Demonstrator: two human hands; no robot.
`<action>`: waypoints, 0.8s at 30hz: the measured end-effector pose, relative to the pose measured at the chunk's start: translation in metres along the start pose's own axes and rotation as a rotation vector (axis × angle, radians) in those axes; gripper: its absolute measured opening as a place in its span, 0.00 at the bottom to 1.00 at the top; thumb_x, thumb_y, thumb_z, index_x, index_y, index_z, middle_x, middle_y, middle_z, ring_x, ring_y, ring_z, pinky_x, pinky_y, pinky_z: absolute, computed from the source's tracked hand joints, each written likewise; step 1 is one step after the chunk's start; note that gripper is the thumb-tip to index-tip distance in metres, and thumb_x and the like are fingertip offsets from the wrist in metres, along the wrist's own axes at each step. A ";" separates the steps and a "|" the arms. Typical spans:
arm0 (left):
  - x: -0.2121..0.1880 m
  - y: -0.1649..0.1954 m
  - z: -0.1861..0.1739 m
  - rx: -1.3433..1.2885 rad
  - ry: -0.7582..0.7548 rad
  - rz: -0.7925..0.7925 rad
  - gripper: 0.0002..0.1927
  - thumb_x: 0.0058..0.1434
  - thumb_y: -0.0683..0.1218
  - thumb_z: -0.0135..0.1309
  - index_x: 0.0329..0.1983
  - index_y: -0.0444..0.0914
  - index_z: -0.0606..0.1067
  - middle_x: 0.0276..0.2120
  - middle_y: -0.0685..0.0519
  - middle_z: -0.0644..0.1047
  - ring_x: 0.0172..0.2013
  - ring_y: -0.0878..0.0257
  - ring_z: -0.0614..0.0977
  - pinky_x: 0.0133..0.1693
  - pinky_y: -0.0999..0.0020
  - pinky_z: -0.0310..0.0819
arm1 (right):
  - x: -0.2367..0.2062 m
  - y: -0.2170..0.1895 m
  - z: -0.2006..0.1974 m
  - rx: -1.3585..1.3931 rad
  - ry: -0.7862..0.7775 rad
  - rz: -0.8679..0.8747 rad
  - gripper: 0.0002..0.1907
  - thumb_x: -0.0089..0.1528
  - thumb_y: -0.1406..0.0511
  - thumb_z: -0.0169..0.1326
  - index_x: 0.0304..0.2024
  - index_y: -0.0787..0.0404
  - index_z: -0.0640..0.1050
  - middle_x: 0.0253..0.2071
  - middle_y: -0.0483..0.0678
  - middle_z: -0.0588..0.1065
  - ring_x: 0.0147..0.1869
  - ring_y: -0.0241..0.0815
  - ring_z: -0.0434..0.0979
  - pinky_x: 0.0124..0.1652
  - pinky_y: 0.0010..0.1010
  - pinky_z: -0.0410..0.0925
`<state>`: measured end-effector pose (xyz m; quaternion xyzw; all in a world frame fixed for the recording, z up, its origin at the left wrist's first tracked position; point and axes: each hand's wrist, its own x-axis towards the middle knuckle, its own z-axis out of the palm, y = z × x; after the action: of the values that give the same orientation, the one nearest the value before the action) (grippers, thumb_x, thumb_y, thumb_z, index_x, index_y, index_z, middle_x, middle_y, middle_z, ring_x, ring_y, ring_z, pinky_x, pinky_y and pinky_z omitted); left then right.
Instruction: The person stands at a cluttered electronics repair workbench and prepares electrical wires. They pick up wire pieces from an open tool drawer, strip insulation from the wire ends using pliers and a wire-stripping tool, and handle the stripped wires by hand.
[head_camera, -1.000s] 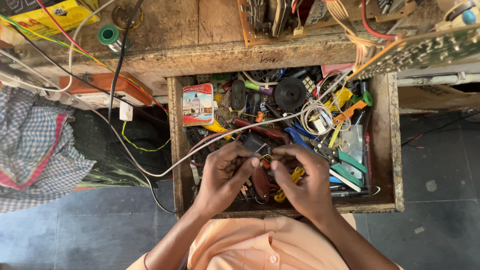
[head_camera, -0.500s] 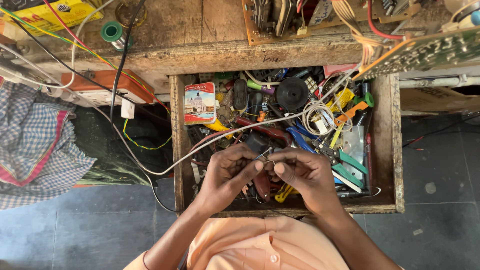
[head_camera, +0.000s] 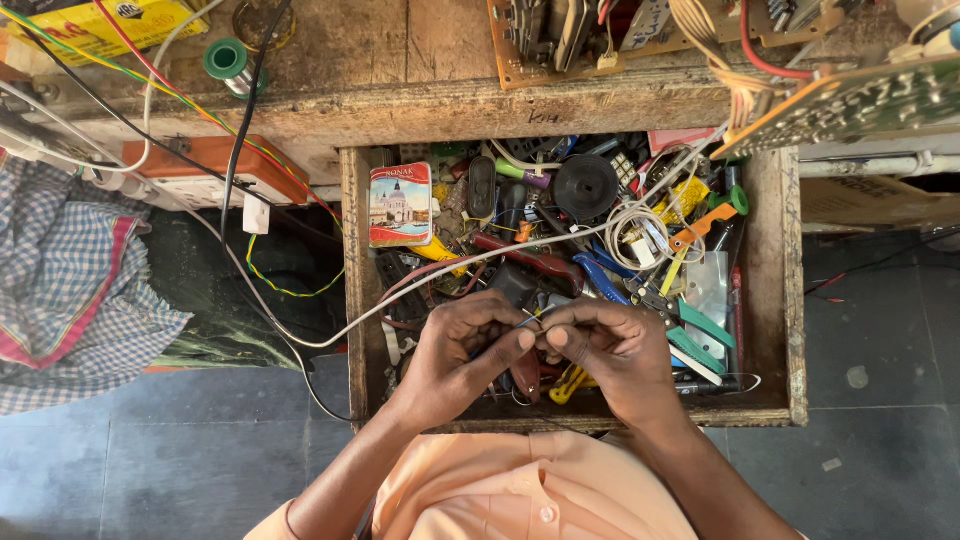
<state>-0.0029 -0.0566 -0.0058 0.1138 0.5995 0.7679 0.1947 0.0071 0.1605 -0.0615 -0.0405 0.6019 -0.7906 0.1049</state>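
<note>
Both my hands meet over an open wooden drawer full of tools and wires. My left hand and my right hand pinch a small thin part between their fingertips; it looks like a short bit of blue wire, too small to tell for sure. Under the hands lie red-handled pliers, blue-handled pliers, a yellow tool and green-handled cutters. A white cable runs from the drawer out to the left.
A red tin box and a black round speaker sit at the drawer's back. On the wooden bench above are circuit boards, a green solder spool and coloured wires. A checked cloth hangs at left; grey floor below.
My hands have risen slightly and drawn closer, fingertips now pinched together on the small part. The drawer's contents have not moved.
</note>
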 end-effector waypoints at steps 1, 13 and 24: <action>0.000 0.000 0.000 0.002 -0.005 -0.002 0.08 0.70 0.38 0.53 0.42 0.25 0.76 0.36 0.49 0.75 0.32 0.62 0.85 0.34 0.69 0.83 | 0.000 -0.001 0.001 -0.028 0.006 -0.005 0.09 0.62 0.69 0.63 0.42 0.70 0.83 0.39 0.50 0.82 0.40 0.32 0.80 0.41 0.23 0.74; 0.001 0.002 0.001 -0.103 0.042 -0.017 0.06 0.70 0.36 0.51 0.43 0.24 0.73 0.32 0.47 0.77 0.29 0.61 0.85 0.32 0.67 0.84 | 0.001 -0.014 0.009 -0.141 0.040 0.041 0.11 0.60 0.72 0.62 0.45 0.70 0.83 0.36 0.48 0.83 0.37 0.29 0.79 0.37 0.21 0.72; -0.001 0.005 0.004 -0.027 0.047 0.050 0.06 0.70 0.36 0.52 0.42 0.24 0.75 0.35 0.48 0.76 0.30 0.62 0.85 0.32 0.68 0.83 | -0.001 -0.009 0.006 -0.076 0.086 0.039 0.10 0.61 0.71 0.62 0.44 0.71 0.83 0.34 0.48 0.82 0.36 0.30 0.79 0.36 0.21 0.72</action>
<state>-0.0016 -0.0547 -0.0002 0.1079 0.5906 0.7829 0.1630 0.0078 0.1573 -0.0510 0.0011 0.6361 -0.7660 0.0929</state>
